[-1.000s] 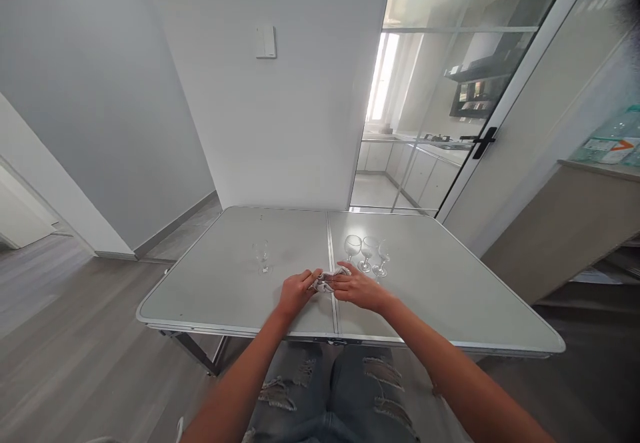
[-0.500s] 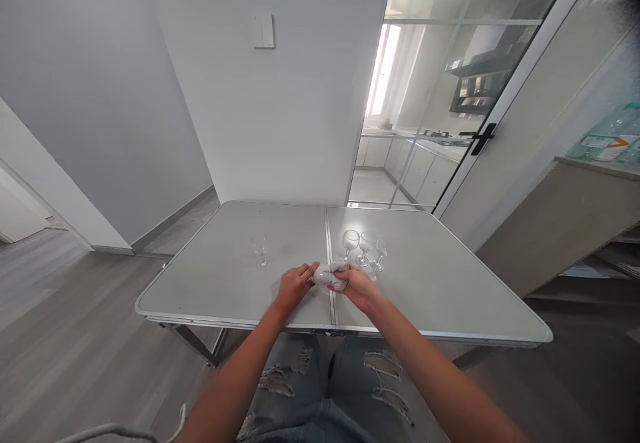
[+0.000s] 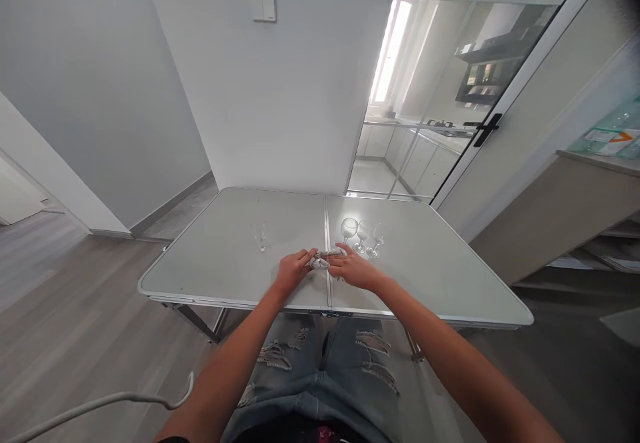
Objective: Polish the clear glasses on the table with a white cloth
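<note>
Low over the near middle of the table, my left hand (image 3: 294, 271) is closed around what looks like a clear glass, mostly hidden by fingers and cloth. A crumpled white cloth (image 3: 320, 261) lies against it, between both hands. From the other side, my right hand (image 3: 354, 269) grips the cloth with its fingers pressed at the glass. Just beyond the right hand stand several clear stemmed glasses, among them a round-bowled wine glass (image 3: 349, 228). To the left, apart from both hands, another clear glass (image 3: 262, 236) stands on the table.
The grey folding table (image 3: 200, 256) has a metal-edged seam down its middle. A wall with a light switch (image 3: 265, 1) rises behind it. On the right are a glass door with a black handle (image 3: 485, 128) and a shelf unit (image 3: 545, 223) bearing plastic bottles. A pale cable (image 3: 120, 396) hangs at lower left.
My right hand has turned over the cloth, its fingers now reaching further toward my left hand. The cloth looks more bunched. The view has tilted down slightly.
</note>
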Demonstrator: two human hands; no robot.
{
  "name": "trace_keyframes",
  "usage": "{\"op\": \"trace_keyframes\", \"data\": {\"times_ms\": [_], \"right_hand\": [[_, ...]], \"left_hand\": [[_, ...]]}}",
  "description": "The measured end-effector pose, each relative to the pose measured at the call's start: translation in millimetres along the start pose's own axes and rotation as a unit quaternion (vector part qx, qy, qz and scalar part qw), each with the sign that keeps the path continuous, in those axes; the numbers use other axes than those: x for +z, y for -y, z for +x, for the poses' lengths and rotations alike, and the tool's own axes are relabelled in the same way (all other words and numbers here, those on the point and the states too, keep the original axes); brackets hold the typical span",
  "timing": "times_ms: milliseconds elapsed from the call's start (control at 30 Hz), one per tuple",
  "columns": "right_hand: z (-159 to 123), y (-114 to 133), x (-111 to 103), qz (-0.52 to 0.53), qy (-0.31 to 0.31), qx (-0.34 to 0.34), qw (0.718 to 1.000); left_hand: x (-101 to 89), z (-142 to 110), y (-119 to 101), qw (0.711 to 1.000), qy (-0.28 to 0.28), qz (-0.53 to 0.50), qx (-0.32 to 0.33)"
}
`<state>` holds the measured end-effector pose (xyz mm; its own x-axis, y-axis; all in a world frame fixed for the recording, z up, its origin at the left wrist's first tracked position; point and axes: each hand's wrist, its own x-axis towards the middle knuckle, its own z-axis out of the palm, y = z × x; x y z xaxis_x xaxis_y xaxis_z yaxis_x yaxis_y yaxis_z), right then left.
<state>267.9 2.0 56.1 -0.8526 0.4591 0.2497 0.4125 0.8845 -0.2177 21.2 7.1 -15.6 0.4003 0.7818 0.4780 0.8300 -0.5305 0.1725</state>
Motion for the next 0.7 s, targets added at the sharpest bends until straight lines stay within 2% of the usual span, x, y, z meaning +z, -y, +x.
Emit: {"op": "trace_keyframes", "data": {"times_ms": [67,100,133,167,200,300,333,367,400,433,467,533,600,633,667,700], "right_hand": [[5,4,7,0.107,-0.034,0.074,0.991],[8,7,11,0.18,-0.065,0.121,0.974],[11,9,14,0.262,-0.102,0.173,0.944],[15,10,17,0.351,-0.14,0.224,0.899],[18,12,19,0.438,-0.174,0.271,0.839],[28,14,20,0.638,-0.227,0.366,0.638],[31,15,20,0.672,-0.232,0.381,0.591],[33,16,20,0.689,-0.237,0.389,0.564],[33,17,21,0.688,-0.245,0.39,0.562],[33,17,21,0.667,-0.255,0.384,0.585],[32,18,22,0.629,-0.26,0.371,0.632],[27,18,23,0.497,-0.237,0.318,0.772],[20,15,20,0.314,-0.162,0.233,0.906],[16,13,16,0.218,-0.116,0.182,0.952],[12,10,13,0.126,-0.074,0.129,0.981],[9,7,8,0.044,-0.04,0.078,0.995]], "left_hand": [[0.3,0,0,1.0,-0.004,0.002,-0.001],[0.6,0,0,1.0,-0.007,0.003,-0.002],[0.9,0,-1,1.0,-0.011,0.004,-0.003],[1.1,0,-1,1.0,-0.014,0.004,-0.002],[1.3,0,-1,1.0,-0.017,0.004,-0.002],[1.5,0,0,1.0,-0.024,0.007,-0.009],[1.6,0,1,1.0,-0.027,0.008,-0.013],[1.8,0,1,0.999,-0.03,0.009,-0.017],[2.2,-1,2,0.999,-0.034,0.008,-0.022],[2.5,-1,2,0.999,-0.038,0.006,-0.027],[2.9,-1,2,0.999,-0.042,0.004,-0.032],[3.0,-1,2,0.998,-0.048,-0.003,-0.041],[2.1,-1,2,0.998,-0.043,-0.01,-0.043],[1.2,-1,1,0.998,-0.036,-0.012,-0.042],[0.1,0,0,0.999,-0.028,-0.015,-0.04],[-1.0,0,0,0.999,-0.019,-0.017,-0.037]]}}
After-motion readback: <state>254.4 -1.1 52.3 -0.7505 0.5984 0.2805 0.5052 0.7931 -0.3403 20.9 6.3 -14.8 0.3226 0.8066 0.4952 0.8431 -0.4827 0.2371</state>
